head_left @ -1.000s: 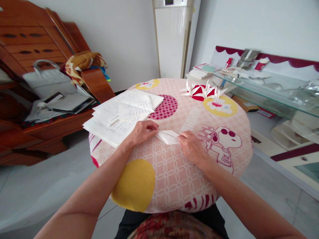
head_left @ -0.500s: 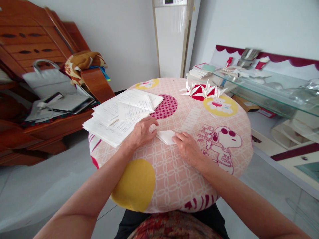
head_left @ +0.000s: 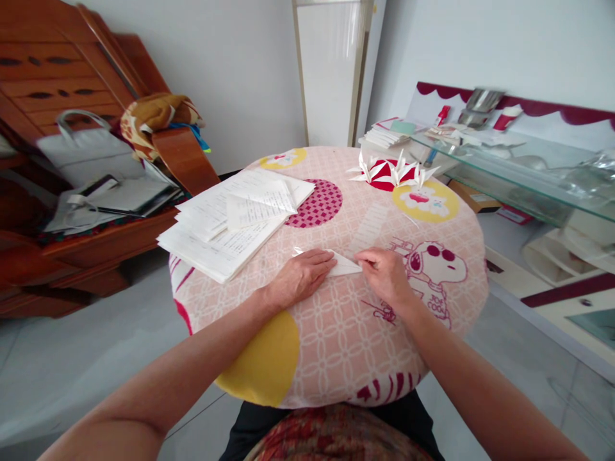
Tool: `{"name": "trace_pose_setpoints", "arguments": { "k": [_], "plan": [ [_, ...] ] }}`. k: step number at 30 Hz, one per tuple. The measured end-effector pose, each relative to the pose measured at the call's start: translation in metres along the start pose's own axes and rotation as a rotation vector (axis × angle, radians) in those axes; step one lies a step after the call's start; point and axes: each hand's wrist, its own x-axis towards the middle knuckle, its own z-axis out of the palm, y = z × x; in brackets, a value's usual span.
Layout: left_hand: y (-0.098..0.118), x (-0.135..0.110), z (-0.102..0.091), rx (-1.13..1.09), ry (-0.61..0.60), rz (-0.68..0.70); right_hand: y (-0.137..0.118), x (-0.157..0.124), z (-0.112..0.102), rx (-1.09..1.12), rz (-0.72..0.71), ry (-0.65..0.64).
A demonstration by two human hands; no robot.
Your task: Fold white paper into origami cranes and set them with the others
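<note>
On the round table lies a folded piece of white paper (head_left: pixel 344 264), long and narrowing to a point on its right. My left hand (head_left: pixel 302 276) rests flat over its left part, fingers stretched out and pressing down. A bit of white paper shows past the far side of that hand. My right hand (head_left: pixel 387 274) is closed in a pinch at the paper's right tip. Behind the hands, to the left, is a stack of written sheets (head_left: pixel 211 256) with a loose folded sheet (head_left: pixel 262 203) on top.
Several white origami cranes (head_left: pixel 396 171) stand at the table's far right. A paper strip (head_left: pixel 369 227) lies behind the folded paper. To the right is a glass shelf (head_left: pixel 519 163) with cups and papers; to the left, a wooden bench (head_left: pixel 120 234) holding a bag (head_left: pixel 79 150).
My left hand has moved onto the folded paper and flattened over it. My right hand has shifted right and now pinches the tip. The paper looks longer and more pointed.
</note>
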Motion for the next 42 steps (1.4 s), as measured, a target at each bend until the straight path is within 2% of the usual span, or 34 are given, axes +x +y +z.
{"name": "trace_pose_setpoints", "arguments": {
  "k": [3, 6, 12, 18, 24, 29, 36, 42],
  "plan": [
    [0.000, -0.001, 0.000, 0.005, 0.008, 0.004, 0.007, -0.002, -0.008, 0.035, 0.108, 0.047],
    [0.001, 0.000, 0.000, -0.003, 0.007, -0.003, 0.005, -0.005, -0.012, 0.003, 0.108, 0.023],
    [0.001, -0.001, 0.001, 0.001, 0.003, -0.014, -0.002, -0.012, -0.012, -0.216, 0.018, -0.036],
    [0.001, -0.001, 0.002, -0.006, 0.008, -0.027, -0.002, -0.017, -0.012, -0.462, -0.131, -0.126],
    [0.002, -0.002, 0.002, -0.016, 0.007, -0.036, -0.005, -0.016, -0.011, -0.612, -0.236, -0.179],
    [0.002, -0.001, 0.002, -0.018, 0.008, -0.036, -0.006, -0.017, -0.008, -0.558, -0.261, -0.189],
    [0.004, 0.000, 0.000, -0.032, 0.008, -0.039, -0.017, -0.021, 0.009, -0.238, -0.302, -0.195],
    [0.003, -0.003, 0.001, 0.020, 0.003, -0.024, -0.023, -0.034, 0.023, -0.336, -0.221, -0.307]
  ]
}}
